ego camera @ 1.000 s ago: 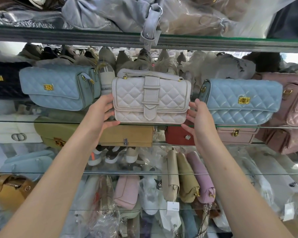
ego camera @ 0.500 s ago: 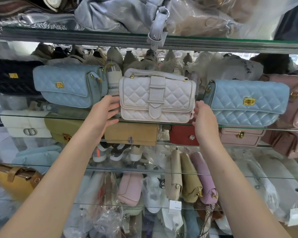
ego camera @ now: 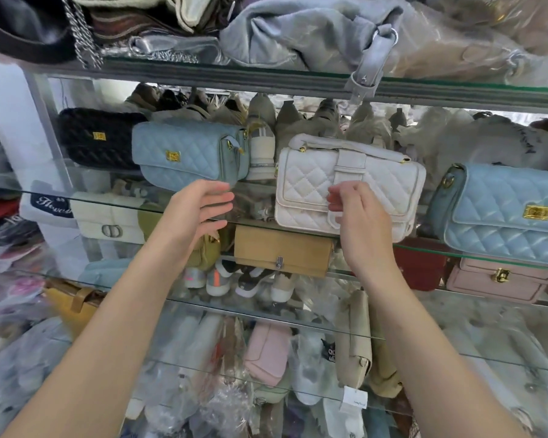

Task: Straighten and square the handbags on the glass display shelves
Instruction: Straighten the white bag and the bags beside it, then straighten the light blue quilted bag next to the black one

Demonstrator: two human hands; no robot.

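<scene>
Your right hand (ego camera: 361, 229) pinches the white bag (ego camera: 310, 184) by its strap, left hand (ego camera: 196, 210) spread nearby; tugging could drag it off the glass shelf (ego camera: 253, 220).

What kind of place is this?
Probably a shop selling bags and shoes: handbags like the white quilted bag line glass shelves, sneakers sit below, and a paper tag hangs from one bag.

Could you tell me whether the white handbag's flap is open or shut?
Shut: on the white handbag, the flap lies flat against the front, with the centre strap running down over it.
</scene>
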